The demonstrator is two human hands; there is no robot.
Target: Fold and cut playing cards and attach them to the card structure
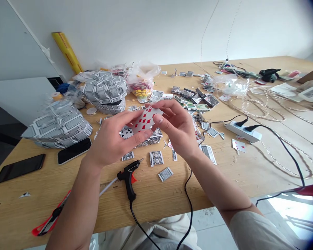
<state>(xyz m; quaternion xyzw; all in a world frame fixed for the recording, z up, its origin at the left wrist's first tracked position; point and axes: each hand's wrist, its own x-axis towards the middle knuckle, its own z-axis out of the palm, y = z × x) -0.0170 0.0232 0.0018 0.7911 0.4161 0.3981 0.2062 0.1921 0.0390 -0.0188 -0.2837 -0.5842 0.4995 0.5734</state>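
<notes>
In the centre of the frame, a playing card (pixel 146 118) with red diamonds is raised above the table (pixel 156 194). The left hand (pixel 113 139) pinches its lower left part between thumb and fingers; the right hand (pixel 176 128) grips its upper right side, thumb on the printed face.

Just below, a black glue gun (pixel 129 177) lies near small folded card pieces (pixel 156 158), its cord trailing off the bottom edge. The left forearm partly covers a red utility knife (pixel 52 218) at lower left; above that lie two dark phones (pixel 20 169). Right of centre, a white power strip (pixel 243 131) carries two black plugs, with pale rope (pixel 263 104) looped behind it.

At upper centre, a clear plastic bag (pixel 142 81) contains yellow and dark red pieces, probably small parts, though the plastic blurs them. At upper left stands a box-like form of folded cards (pixel 104 90), gaping along its front; its inside is too dark to read. A second folded-card form (pixel 59 126) sits nearer, at left.
</notes>
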